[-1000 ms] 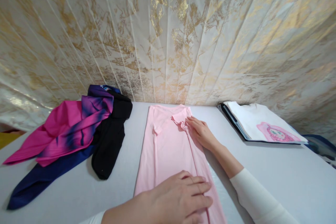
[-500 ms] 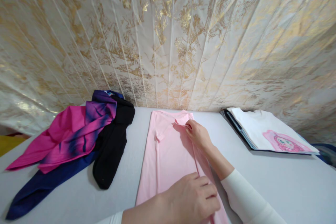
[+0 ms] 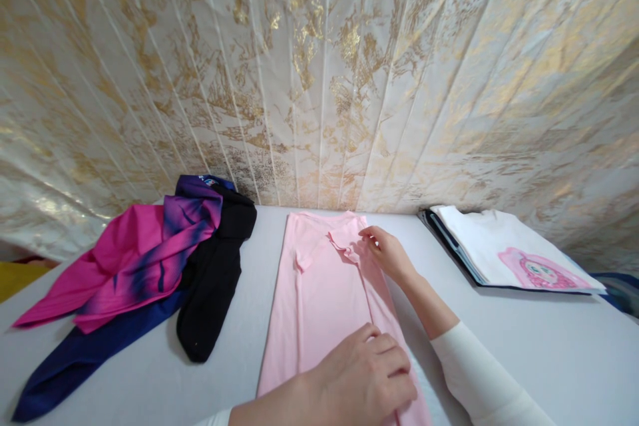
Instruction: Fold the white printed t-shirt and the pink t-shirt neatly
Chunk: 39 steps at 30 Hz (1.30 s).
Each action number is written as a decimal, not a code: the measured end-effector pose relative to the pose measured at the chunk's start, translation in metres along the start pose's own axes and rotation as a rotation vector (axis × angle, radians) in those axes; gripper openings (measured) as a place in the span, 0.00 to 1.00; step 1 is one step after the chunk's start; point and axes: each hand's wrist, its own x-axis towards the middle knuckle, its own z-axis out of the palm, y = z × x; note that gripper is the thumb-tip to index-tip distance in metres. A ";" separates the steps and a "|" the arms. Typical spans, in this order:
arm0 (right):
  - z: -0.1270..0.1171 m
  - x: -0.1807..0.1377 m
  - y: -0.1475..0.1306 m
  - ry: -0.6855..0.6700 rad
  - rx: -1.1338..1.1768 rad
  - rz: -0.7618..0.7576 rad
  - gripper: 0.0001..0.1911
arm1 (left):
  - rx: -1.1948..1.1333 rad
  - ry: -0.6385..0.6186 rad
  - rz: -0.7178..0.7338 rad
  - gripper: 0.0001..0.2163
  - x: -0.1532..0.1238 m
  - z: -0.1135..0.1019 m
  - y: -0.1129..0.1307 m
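Observation:
A pink T-shirt (image 3: 332, 306) lies lengthwise on the table, its two sides folded inward and the small sleeves resting on top. My left hand (image 3: 367, 369) is over its lower right part, fingers curled down onto the folded edge; the fingertips are partly hidden. Up at the shirt's right shoulder is my right hand (image 3: 387, 251). Its fingers are loosely apart and its fingertips are at the folded edge, beside the crumpled right sleeve (image 3: 344, 247), with no cloth seen in its grip.
On the left lies a loose heap of clothes: a pink and purple garment (image 3: 144, 253), a black one (image 3: 212, 299) and a navy one (image 3: 94, 359). A folded stack with a white shirt (image 3: 484, 239) on top sits at right. A gold-patterned curtain (image 3: 319, 80) hangs behind the table (image 3: 544, 353).
My right hand has let go of the right sleeve and shifted slightly right. The sleeve now lies crumpled on the shirt. My left hand has stayed almost in place.

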 end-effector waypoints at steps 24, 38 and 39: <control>0.020 0.084 0.065 -0.050 0.116 -0.109 0.12 | -0.136 -0.155 -0.333 0.32 0.012 0.016 -0.040; 0.009 0.029 0.010 0.054 0.134 -0.029 0.08 | 0.126 -0.016 -0.757 0.15 0.017 -0.035 -0.154; 0.013 0.015 -0.003 0.015 0.136 -0.037 0.06 | 0.123 -0.003 -0.788 0.13 0.019 -0.035 -0.162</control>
